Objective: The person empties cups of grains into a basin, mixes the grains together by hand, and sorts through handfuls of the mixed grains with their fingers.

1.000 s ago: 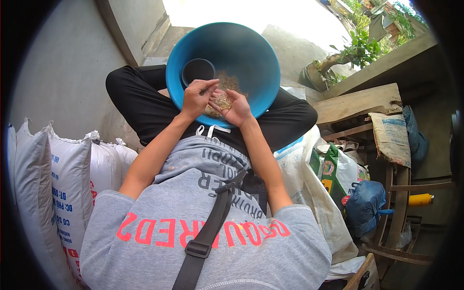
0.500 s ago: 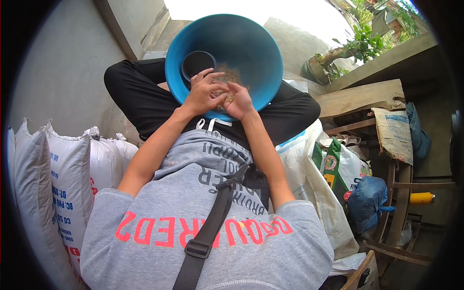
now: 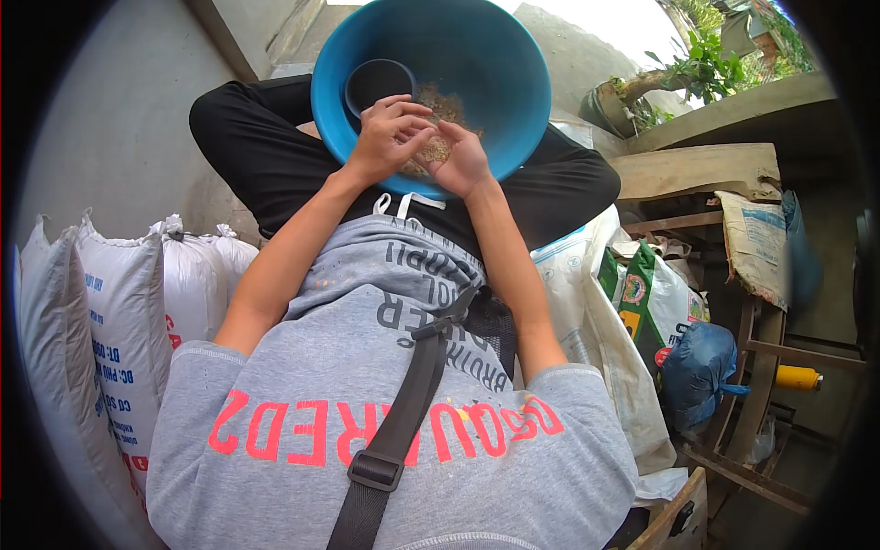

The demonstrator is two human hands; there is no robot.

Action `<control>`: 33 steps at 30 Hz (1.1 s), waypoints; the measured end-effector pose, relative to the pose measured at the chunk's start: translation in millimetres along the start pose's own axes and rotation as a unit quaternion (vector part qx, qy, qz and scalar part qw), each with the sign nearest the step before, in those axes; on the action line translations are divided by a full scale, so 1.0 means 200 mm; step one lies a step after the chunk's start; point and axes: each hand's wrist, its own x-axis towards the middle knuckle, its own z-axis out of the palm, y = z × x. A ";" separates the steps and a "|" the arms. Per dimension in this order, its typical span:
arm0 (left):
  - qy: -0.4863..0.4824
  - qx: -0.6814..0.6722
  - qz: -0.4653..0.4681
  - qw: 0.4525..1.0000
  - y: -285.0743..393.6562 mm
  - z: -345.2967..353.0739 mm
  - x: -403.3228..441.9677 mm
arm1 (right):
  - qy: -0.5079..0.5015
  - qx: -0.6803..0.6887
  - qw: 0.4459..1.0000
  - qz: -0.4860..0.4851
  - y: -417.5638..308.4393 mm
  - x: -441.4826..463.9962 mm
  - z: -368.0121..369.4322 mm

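A blue plastic basin (image 3: 521, 101) rests on my crossed legs, with loose grain-like bits (image 3: 447, 103) spread over its bottom. Inside it, on the left, is a round dark bowl (image 3: 378, 81); I cannot make out its contents. My left hand (image 3: 387, 137) reaches over the basin from the left, fingers apart and bent slightly across toward the other palm. Palm up and loosely cupped, my right hand (image 3: 461, 163) lies beside it near the basin's front rim. Pale bits show between the two hands; whether some lie on the right palm I cannot tell.
Stuffed white sacks (image 3: 128, 302) stand at my left. On my right lie a white sack (image 3: 587, 312), a green and white bag (image 3: 642, 293) and a tied blue plastic bag (image 3: 698, 371). Beyond them is a wooden frame (image 3: 761, 367). A potted plant (image 3: 632, 103) stands ahead.
The basin and legs sit higher in view as the camera has shifted. My left fingers have moved a little apart from the right hand's fingers, and more of the right palm shows.
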 end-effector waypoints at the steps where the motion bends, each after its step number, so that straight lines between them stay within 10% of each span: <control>1: 0.033 -0.001 -0.028 0.999 -0.01 0.00 0.00 | 0.002 0.004 1.000 0.002 -0.01 -0.01 0.02; 4: 0.141 0.049 -0.110 0.983 0.00 -0.03 0.02 | -0.031 0.036 0.999 0.020 -0.01 0.01 0.04; 12: -0.069 0.078 0.064 0.992 0.09 -0.03 -0.01 | -0.009 0.070 0.997 -0.031 0.00 0.03 -0.04; 33: -0.078 0.030 0.021 0.996 0.06 -0.01 -0.01 | -0.026 0.067 0.997 0.010 -0.01 0.03 -0.06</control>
